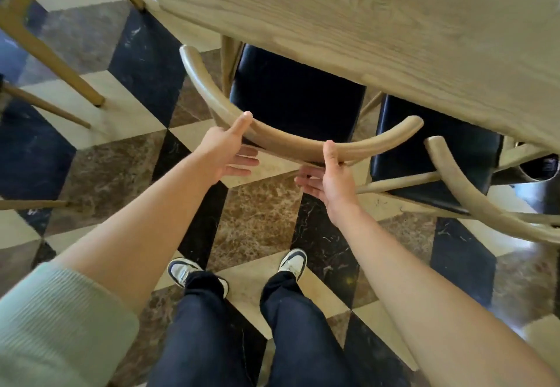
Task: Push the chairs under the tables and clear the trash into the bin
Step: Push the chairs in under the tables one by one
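Note:
A wooden chair with a curved back rail (pixel 291 144) and a black seat (pixel 297 99) stands in front of me, its seat partly under the light wooden table (pixel 363 23). My left hand (pixel 227 150) has its thumb on top of the rail's left part, with the fingers stretched out loosely below. On the rail's right part, my right hand (pixel 330 177) also rests its thumb, fingers spread beneath. Neither hand wraps the rail. No trash or bin is clearly visible.
A second matching chair (pixel 454 174) stands close on the right, its black seat partly under the same table. Wooden legs of other furniture (pixel 51 53) rise at the left. A dark round object (pixel 542 168) lies under the table's right edge. The floor is patterned tile.

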A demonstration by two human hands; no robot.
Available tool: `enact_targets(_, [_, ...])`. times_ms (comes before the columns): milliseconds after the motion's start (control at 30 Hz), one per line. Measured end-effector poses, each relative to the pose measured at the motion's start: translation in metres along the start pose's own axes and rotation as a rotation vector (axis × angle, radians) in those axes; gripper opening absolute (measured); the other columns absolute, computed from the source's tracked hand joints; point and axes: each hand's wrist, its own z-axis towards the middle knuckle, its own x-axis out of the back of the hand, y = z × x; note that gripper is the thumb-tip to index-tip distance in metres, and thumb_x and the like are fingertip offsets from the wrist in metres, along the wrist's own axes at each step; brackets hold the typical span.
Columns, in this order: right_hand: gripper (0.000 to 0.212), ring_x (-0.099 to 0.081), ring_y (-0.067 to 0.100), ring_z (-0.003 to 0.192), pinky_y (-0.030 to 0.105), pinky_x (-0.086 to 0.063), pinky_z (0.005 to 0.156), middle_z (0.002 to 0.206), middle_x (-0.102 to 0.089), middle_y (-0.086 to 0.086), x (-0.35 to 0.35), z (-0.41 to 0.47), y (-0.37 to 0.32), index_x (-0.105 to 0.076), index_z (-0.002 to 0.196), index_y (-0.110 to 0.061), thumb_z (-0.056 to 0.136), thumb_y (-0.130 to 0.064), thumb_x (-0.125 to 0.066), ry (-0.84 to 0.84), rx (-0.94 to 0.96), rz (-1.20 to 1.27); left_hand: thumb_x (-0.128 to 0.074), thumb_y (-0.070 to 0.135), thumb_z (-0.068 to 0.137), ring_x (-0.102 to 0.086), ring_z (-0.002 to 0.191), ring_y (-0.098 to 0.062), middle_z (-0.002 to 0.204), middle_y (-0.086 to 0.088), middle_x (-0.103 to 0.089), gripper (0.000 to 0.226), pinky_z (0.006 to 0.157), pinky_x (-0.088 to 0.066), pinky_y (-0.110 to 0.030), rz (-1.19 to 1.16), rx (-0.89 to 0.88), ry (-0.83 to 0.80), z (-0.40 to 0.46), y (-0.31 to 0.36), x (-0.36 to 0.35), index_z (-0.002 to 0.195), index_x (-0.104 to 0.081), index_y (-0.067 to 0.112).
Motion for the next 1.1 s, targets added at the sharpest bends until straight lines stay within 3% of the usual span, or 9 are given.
enact_targets(167, [0.039,-0.076,0.021,0.089,0.035,-0.059,0.080,0.103,-0.077,0.004,-0.137,-0.044,0.018,-0.063,0.125,-0.014,0.102,-0.043,-0.052,-0.354,0.025,-0.561,-0.054,0.055,0.099,-0.075,0.093,-0.029,0.109,-0.013,-0.074,0.059,0.087,-0.062,-0.050,-0.042,0.042,0.181,-0.005,-0.049,0.133,0.139,-0.051,0.011])
enact_targets(267, [0.019,-0.071,0.020,0.085,0.031,-0.056,0.074,0.099,-0.071,0.002,-0.243,-0.061,0.026,-0.059,0.116,-0.017,0.103,-0.029,-0.051,-0.507,-0.022,-0.687,-0.053,0.043,0.104,-0.072,0.099,-0.031,0.116,-0.014,-0.070,0.049,0.089,-0.060,-0.049,-0.023,0.063,0.312,-0.015,-0.090,0.237,0.138,-0.051,0.008])
enact_targets(333, [0.024,-0.071,0.019,0.083,0.030,-0.057,0.070,0.098,-0.071,0.002,-0.329,-0.077,0.037,-0.061,0.119,-0.013,0.102,-0.026,-0.051,-0.568,0.007,-0.769,-0.052,0.037,0.106,-0.071,0.098,-0.026,0.111,-0.011,-0.067,0.041,0.081,-0.060,-0.041,-0.055,0.051,0.423,-0.034,-0.125,0.330,0.134,-0.054,0.008])
enact_targets(500, [0.025,-0.073,0.020,0.090,0.031,-0.060,0.074,0.108,-0.072,0.008,-0.499,-0.125,0.058,-0.063,0.121,-0.011,0.104,-0.026,-0.052,-0.716,0.055,-0.943,-0.056,0.034,0.103,-0.072,0.091,-0.027,0.111,-0.016,-0.071,0.033,0.079,-0.062,-0.045,-0.187,0.082,0.646,-0.095,-0.198,0.523,0.123,-0.059,0.009])
enact_targets(567, [0.026,-0.072,0.019,0.093,0.029,-0.060,0.075,0.109,-0.071,0.007,-0.554,-0.147,0.064,-0.062,0.123,-0.012,0.105,-0.026,-0.052,-0.786,0.082,-1.003,-0.054,0.030,0.103,-0.071,0.085,-0.026,0.102,-0.014,-0.072,0.029,0.069,-0.059,-0.037,-0.221,0.114,0.755,-0.117,-0.219,0.578,0.118,-0.062,0.007])
enact_targets(633, [0.026,-0.071,0.019,0.095,0.028,-0.059,0.076,0.113,-0.070,0.007,-0.606,-0.172,0.071,-0.061,0.125,-0.012,0.105,-0.025,-0.052,-0.852,0.102,-1.058,-0.053,0.027,0.103,-0.071,0.089,-0.029,0.103,-0.015,-0.072,0.029,0.071,-0.061,-0.040,-0.299,0.140,0.819,-0.133,-0.237,0.624,0.119,-0.062,0.005])
enact_targets(767, [0.028,-0.070,0.022,0.101,0.027,-0.059,0.077,0.120,-0.068,0.010,-0.694,-0.194,0.079,-0.059,0.130,-0.010,0.105,-0.023,-0.053,-0.943,0.078,-1.129,-0.050,0.025,0.106,-0.069,0.084,-0.023,0.097,-0.008,-0.069,0.018,0.063,-0.057,-0.035,-0.385,0.166,0.833,-0.138,-0.247,0.680,0.112,-0.059,0.010])
enact_targets(933, [0.026,-0.073,0.021,0.091,0.029,-0.060,0.072,0.110,-0.072,0.011,-0.818,-0.194,0.089,-0.063,0.123,-0.008,0.104,-0.022,-0.054,-0.979,0.035,-1.119,-0.055,0.026,0.103,-0.074,0.090,-0.027,0.101,-0.010,-0.073,0.016,0.083,-0.063,-0.051,-0.424,0.216,0.878,-0.136,-0.239,0.767,0.105,-0.065,0.014])
enact_targets(1100, [0.028,-0.069,0.025,0.077,0.031,-0.057,0.072,0.101,-0.072,0.016,-0.956,-0.208,0.092,-0.063,0.124,-0.001,0.101,-0.013,-0.052,-1.026,-0.101,-1.044,-0.056,0.020,0.102,-0.073,0.093,-0.032,0.103,-0.016,-0.073,0.014,0.084,-0.062,-0.053,-0.440,0.289,1.020,-0.140,-0.218,0.877,0.096,-0.065,0.013])
